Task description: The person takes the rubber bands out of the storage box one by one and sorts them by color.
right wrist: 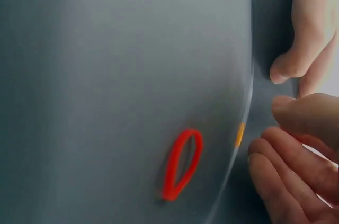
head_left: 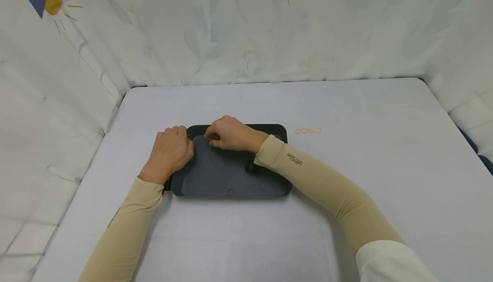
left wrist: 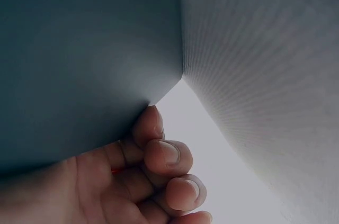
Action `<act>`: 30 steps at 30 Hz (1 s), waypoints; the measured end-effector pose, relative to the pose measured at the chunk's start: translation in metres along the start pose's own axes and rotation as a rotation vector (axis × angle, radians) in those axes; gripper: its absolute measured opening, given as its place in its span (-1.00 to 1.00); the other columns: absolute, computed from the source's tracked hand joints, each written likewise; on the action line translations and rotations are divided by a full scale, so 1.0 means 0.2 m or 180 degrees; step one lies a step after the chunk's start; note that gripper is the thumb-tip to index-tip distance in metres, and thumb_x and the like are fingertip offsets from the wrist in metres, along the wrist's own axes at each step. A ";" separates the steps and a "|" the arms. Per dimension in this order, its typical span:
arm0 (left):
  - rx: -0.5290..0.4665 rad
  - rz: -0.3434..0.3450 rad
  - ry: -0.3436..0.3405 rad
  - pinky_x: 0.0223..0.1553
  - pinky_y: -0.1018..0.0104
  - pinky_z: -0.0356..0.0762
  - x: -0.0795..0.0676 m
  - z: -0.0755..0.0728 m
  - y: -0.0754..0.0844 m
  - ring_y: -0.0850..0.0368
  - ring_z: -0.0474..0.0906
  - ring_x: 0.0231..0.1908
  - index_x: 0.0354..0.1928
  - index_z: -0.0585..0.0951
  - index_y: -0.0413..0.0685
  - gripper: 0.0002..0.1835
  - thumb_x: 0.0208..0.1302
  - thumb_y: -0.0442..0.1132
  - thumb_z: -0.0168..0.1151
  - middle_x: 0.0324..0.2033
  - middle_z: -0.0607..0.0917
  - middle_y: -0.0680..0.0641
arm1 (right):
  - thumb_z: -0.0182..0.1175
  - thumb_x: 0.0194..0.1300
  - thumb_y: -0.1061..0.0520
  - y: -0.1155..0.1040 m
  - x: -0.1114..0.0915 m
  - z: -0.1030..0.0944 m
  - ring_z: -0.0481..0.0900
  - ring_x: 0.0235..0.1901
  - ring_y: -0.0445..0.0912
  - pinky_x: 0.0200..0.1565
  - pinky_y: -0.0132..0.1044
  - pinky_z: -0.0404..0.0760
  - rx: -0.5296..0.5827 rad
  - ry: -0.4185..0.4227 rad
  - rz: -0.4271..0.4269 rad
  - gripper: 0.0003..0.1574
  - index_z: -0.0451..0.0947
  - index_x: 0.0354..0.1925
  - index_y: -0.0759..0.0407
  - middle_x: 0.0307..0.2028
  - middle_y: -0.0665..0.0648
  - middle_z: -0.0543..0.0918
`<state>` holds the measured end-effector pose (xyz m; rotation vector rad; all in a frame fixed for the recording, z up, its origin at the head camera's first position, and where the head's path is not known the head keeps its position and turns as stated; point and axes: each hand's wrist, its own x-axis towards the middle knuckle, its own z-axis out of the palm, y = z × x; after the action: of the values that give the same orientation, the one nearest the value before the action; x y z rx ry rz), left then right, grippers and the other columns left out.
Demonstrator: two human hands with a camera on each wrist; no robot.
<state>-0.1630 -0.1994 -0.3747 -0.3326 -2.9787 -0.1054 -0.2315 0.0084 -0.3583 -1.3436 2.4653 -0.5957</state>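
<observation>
A dark slate-grey tray (head_left: pixel 219 170) sits on the white table before me. At its left side, my left hand (head_left: pixel 169 151) grips the rim; in the left wrist view the curled fingers (left wrist: pixel 169 152) lie along its edge. Over the tray's far left part hovers my right hand (head_left: pixel 233 133), fingers loosely curled. In the right wrist view, its thumb and fingertips stand apart, nothing visible between them. A red rubber band (right wrist: pixel 183 163) lies on the tray surface, and a bit of orange band (right wrist: pixel 240 134) shows at a curved edge. The left thumb (right wrist: pixel 288 68) is close by.
Several orange rubber bands (head_left: pixel 308 130) lie in a row on the table right of the tray. Two reddish bands are near the tray's front edge, one of them a small loop (head_left: pixel 230 192). Pale patterned curtains (head_left: pixel 246 38) hang behind the white table (head_left: pixel 377 145).
</observation>
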 end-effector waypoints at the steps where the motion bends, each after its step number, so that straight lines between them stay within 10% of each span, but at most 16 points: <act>1: 0.0001 -0.0001 -0.0008 -0.48 0.06 0.26 0.00 0.00 0.00 -0.18 0.41 -0.56 -0.47 0.40 -0.22 -0.77 0.37 -0.32 -0.11 -0.57 0.45 -0.21 | 0.23 0.49 0.09 0.00 0.00 0.00 0.75 0.01 -0.07 0.04 -0.29 0.66 -0.0023 -0.0009 0.0004 -0.59 0.65 0.23 0.16 0.06 0.13 0.78; 30: -0.0041 0.0037 0.0081 -0.48 0.14 0.15 -0.01 0.00 0.01 -0.12 0.33 -0.59 -0.49 0.37 -0.20 -0.77 0.36 -0.33 -0.09 -0.60 0.40 -0.17 | 0.16 0.49 0.27 -0.03 0.01 0.03 0.72 -0.10 -0.06 -0.09 -0.27 0.64 -0.0308 -0.0195 -0.0060 -0.62 0.66 0.21 0.15 0.12 0.15 0.76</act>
<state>-0.1610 -0.1986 -0.3744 -0.3473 -2.9516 -0.1266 -0.2266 0.0020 -0.3615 -1.4005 2.4633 -0.4374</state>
